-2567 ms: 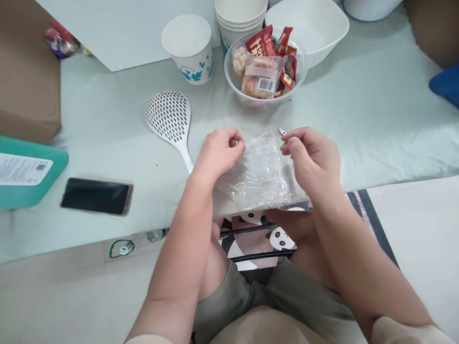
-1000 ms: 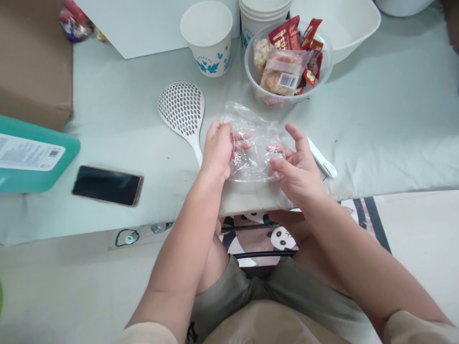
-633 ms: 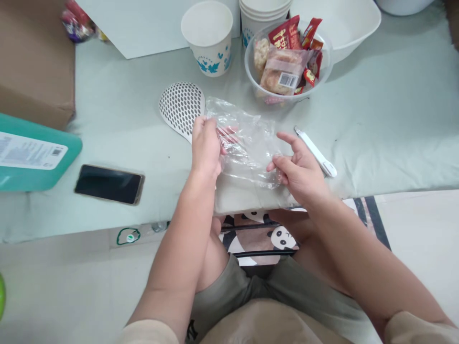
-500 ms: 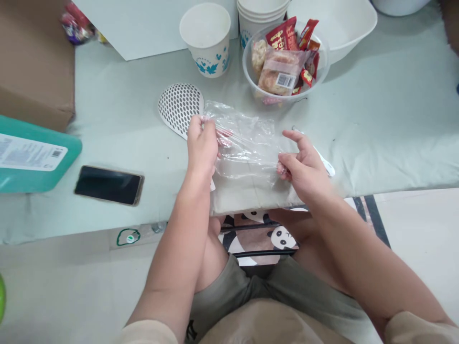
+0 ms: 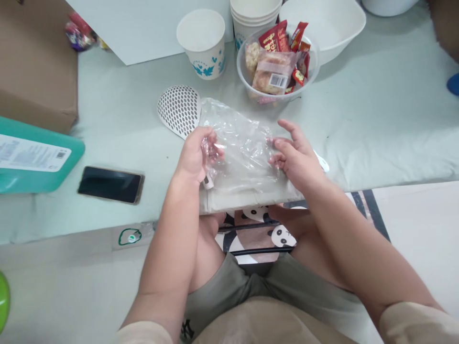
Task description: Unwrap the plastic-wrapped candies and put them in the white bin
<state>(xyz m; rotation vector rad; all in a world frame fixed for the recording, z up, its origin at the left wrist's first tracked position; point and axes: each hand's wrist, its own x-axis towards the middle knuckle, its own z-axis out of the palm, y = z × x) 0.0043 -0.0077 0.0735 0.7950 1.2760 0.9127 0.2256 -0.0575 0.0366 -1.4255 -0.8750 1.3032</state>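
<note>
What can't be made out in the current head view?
Clear plastic, head view: glare and creases obscure whether the left hand grips it.
Perforated skimmer, head view: the left hand hides most of its handle.
White tool, head view: the right hand hides most of it.
Blue object, head view: the right edge cuts it off.
Label on the green container, head view: print too small to read.

One plastic bag [image 5: 240, 157], one skimmer [image 5: 179, 109], one phone [image 5: 110, 184], one clear bowl [image 5: 312, 71], one green container [image 5: 74, 148]

Person wears beige short-sleeved top [image 5: 247, 320], olive-grey shorts [image 5: 304, 274]; dark interlocked-letter logo [image 5: 187, 329] marks left leg. Left hand [image 5: 193, 155], right hand [image 5: 297, 157] bare.
</note>
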